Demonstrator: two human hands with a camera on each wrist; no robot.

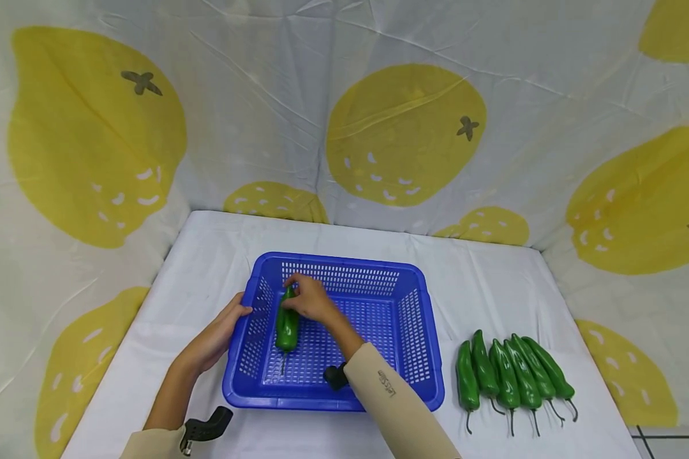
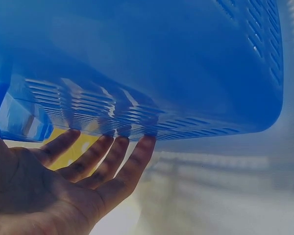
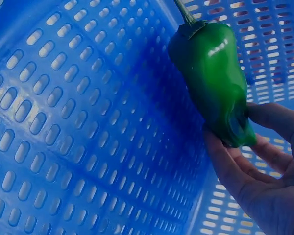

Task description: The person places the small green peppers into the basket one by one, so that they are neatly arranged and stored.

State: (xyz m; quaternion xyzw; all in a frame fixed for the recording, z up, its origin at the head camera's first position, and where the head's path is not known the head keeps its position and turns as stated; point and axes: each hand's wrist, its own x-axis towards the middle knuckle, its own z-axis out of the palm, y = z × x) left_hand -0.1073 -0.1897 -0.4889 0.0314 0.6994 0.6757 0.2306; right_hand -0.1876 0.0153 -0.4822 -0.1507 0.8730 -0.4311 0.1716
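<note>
A blue perforated plastic basket (image 1: pixel 298 403) stands on the white-covered table. My left hand (image 1: pixel 214 338) holds its left side, thumb over the rim; in the left wrist view the fingers (image 2: pixel 137 161) touch the outer wall. Inside the basket, near that left wall, my right hand (image 1: pixel 312 301) pinches a long green pepper (image 1: pixel 288 331) by its tip end. The pepper's stem points toward the front of the basket. In the right wrist view the glossy pepper (image 3: pixel 210 73) shows its stem at the top, with thumb and fingers round its lower end.
Several green peppers (image 1: pixel 508 376) lie in a row right of the basket, stems toward me. Cloth printed with yellow lemons (image 1: pixel 407 134) hangs behind and at both sides of the white tablecloth (image 1: pixel 218 239). Black wrist mounts (image 1: pixel 209 426) sit on both sleeves.
</note>
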